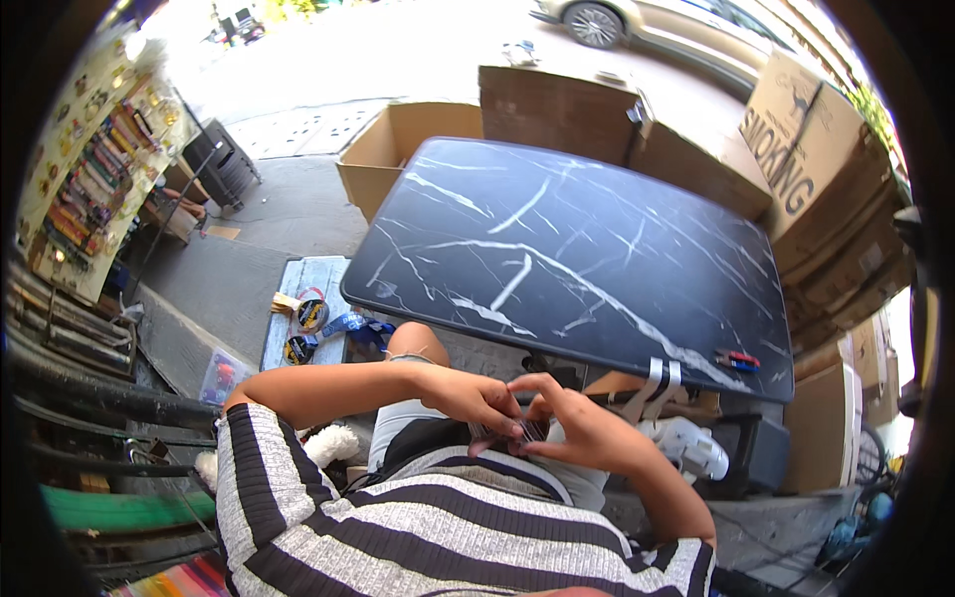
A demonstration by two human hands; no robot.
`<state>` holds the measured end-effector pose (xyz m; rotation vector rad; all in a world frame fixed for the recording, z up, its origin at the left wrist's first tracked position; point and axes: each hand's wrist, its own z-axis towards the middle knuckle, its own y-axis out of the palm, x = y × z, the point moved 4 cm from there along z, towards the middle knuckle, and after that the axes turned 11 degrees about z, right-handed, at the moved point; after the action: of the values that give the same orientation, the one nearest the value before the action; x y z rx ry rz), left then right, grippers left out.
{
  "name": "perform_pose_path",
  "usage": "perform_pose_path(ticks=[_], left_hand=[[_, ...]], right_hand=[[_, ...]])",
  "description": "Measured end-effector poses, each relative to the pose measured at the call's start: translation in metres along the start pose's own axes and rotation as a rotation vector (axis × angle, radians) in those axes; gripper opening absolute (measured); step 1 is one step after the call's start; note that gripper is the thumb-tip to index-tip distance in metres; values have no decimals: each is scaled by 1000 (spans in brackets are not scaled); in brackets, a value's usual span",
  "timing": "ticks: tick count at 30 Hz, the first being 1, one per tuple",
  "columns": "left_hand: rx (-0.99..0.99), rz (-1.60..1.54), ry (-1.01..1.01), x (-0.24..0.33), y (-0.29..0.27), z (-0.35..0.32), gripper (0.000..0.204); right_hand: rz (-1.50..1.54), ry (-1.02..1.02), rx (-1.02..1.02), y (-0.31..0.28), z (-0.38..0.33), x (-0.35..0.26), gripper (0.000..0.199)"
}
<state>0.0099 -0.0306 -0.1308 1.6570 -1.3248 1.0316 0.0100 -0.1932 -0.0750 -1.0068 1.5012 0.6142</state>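
Note:
In front of my lap, my left hand (479, 401) and my right hand (577, 426) meet with the fingers bent toward each other. Between the fingertips shows a thin, shiny, see-through piece (534, 430) with fine pale lines; its kind I cannot make out. The left fingers are pinched together at its left side. My right thumb and fingers curl round its other side, and the hands partly hide it. Just beyond the hands is the near edge of a black tabletop with white marble veins (587, 249).
A small red and blue tool (738, 360) lies at the tabletop's right corner. Cardboard boxes (557, 114) stand behind and to the right. On the left, a low pale-blue table (284, 333) holds tape rolls (312, 315) and a blue strap (348, 324). A car (676, 35) is outside.

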Motion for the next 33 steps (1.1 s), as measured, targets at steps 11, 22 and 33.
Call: perform_pose_path(ticks=[11,22,33], left_hand=[[147,-238,103,27,2,-9,34],[378,-132,198,16,-6,-21,55],[595,-186,60,-7,3,-19,56]], right_hand=[[163,-302,240,-12,-19,18,72],[-92,-25,1433,-21,-116,91,26],[367,-132,1450,-30,-105,130,29]])
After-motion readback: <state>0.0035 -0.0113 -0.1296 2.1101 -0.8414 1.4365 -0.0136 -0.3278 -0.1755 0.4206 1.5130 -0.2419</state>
